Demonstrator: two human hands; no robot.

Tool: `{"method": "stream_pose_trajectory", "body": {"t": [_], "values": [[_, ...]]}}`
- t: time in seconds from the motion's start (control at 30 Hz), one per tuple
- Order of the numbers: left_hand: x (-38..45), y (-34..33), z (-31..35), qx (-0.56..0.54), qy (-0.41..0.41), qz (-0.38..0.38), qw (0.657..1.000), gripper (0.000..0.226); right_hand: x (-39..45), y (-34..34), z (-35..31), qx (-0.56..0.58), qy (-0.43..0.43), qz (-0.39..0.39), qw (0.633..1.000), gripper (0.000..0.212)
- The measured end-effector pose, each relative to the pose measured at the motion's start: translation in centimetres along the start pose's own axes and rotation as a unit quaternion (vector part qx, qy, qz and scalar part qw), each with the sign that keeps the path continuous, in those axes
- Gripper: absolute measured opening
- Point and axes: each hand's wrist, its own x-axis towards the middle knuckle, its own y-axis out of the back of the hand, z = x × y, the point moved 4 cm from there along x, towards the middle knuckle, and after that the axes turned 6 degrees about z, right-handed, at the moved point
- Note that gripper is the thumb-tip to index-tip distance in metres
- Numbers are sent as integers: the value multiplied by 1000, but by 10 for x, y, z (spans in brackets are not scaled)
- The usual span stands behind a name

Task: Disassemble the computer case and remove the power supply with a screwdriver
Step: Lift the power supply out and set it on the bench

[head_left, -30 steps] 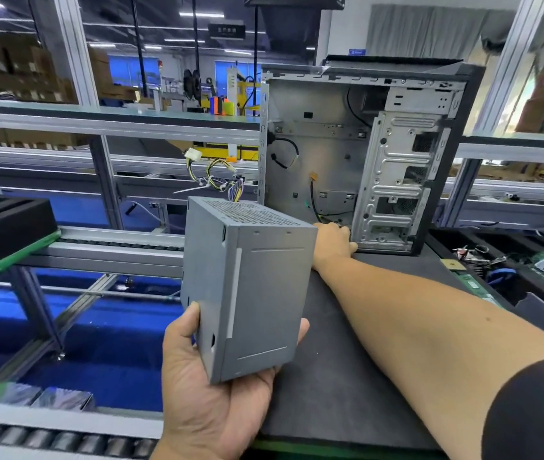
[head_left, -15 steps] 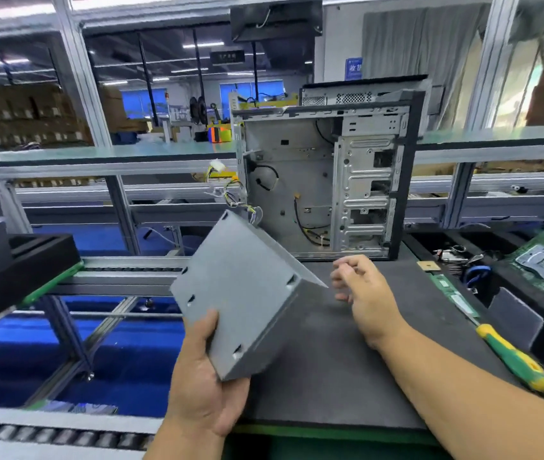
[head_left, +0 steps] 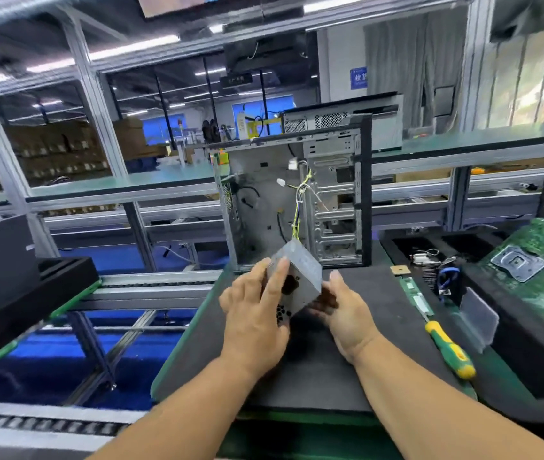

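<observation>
The grey metal power supply [head_left: 300,277] is held tilted above the black mat, in front of the open computer case [head_left: 264,207]. My left hand [head_left: 257,313] grips its left face, fingers spread over the vent holes. My right hand [head_left: 343,310] cups its lower right side from below. A bundle of yellow and white wires [head_left: 299,200] rises from the supply's top in front of the case. The case stands upright with its side panel off and its inside mostly bare. A green and yellow screwdriver [head_left: 450,353] lies on the mat to the right.
The black mat [head_left: 314,376] covers the bench under my hands. A black tray [head_left: 430,260] with small parts and a green circuit board [head_left: 536,270] sit at the right. A black box [head_left: 5,280] stands at the left by the roller conveyor [head_left: 31,423].
The power supply moved from the left over the mat and further from me. My right hand came in and took hold of it. The wires now hang in front of the case.
</observation>
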Motion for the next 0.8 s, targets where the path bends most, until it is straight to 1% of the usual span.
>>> {"method": "stream_pose_trajectory", "body": {"t": [0.1, 0.2, 0.33, 0.43, 0.57, 0.7, 0.8], "values": [[-6, -6, 1, 41, -31, -28, 998, 124, 3, 5, 1, 52, -67, -27, 996, 73], [-15, -12, 3, 42, -30, -33, 998, 124, 6, 8, 1, 96, -95, -43, 990, 67], [-24, -19, 7, 41, -39, -48, 997, 119, 10, 8, 4, 118, -117, -76, 983, 58], [-24, -21, 6, 49, -24, -60, 997, 120, 11, 9, 4, 115, -119, -92, 982, 55], [-24, -20, 1, 45, 20, -43, 998, 126, 14, 9, 6, 115, -113, -78, 984, 53], [-25, -20, 0, 54, 39, -34, 997, 128, 12, 9, 4, 111, -115, -72, 984, 66], [-25, -21, -1, 60, 53, -37, 996, 128, 11, 9, 4, 115, -112, -73, 984, 62]]}}
